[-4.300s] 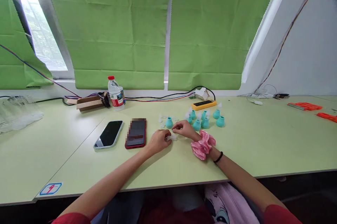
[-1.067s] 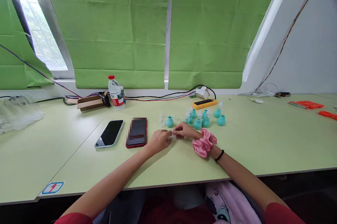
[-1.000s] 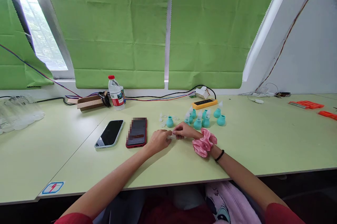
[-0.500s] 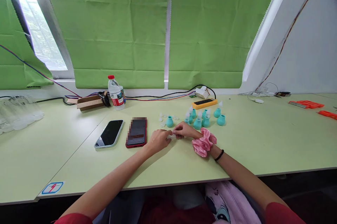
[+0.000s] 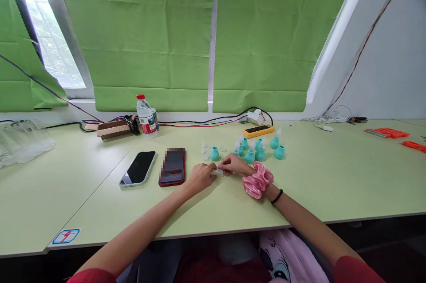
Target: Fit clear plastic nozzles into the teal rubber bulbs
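My left hand [image 5: 202,176] and my right hand [image 5: 234,164] meet just above the table. Between their closed fingertips is a small translucent white plastic piece [image 5: 217,172], partly hidden by the fingers. Right behind them stands a teal rubber bulb [image 5: 214,154] with an uncovered neck. Small clear plastic bits [image 5: 206,146] lie scattered around it. To the right of my right hand, several more teal bulbs [image 5: 249,156] stand in a cluster, most with pointed translucent tips [image 5: 263,143] on top. One teal bulb [image 5: 279,152] at the right has no tip that I can see.
A phone [image 5: 139,169] and a red-cased phone [image 5: 172,167] lie left of my hands. Behind stand a red-capped bottle [image 5: 147,119], a cardboard box [image 5: 113,129] and a yellow device [image 5: 258,131]. Clear containers [image 5: 26,141] sit far left, orange-handled tools [image 5: 388,132] far right.
Almost nothing differs. My fingertips have shifted very slightly on the translucent piece; the bulbs and phones stay in place.
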